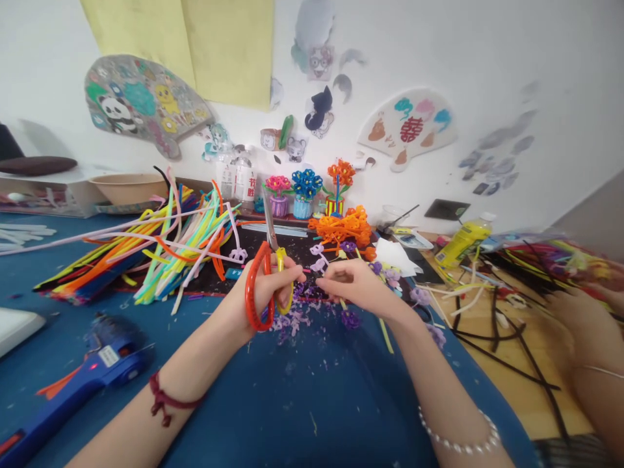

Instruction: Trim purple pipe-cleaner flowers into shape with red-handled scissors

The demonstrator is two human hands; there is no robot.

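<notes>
My left hand [273,279] is closed around the scissors [260,286], which have red and yellow handle loops and blades pointing up. My right hand [358,284] is beside it, with thumb and fingers drawn together in a pinch; anything between the fingertips is too small to make out. Just below the right hand hangs or lies a dark purple fuzzy-wire flower [350,318] on a pale stem. Lilac flowers [319,259] show behind the hands. Purple fuzz clippings [292,322] are scattered beneath them on the blue cloth.
A blue glue gun [104,364] with a lit red light lies at left. Behind it are bundles of coloured pipe cleaners [112,240]. Orange flowers [344,227] and small potted flowers [307,185] stand at the back. At right, another person's arm [585,325] is near a yellow bottle [463,242].
</notes>
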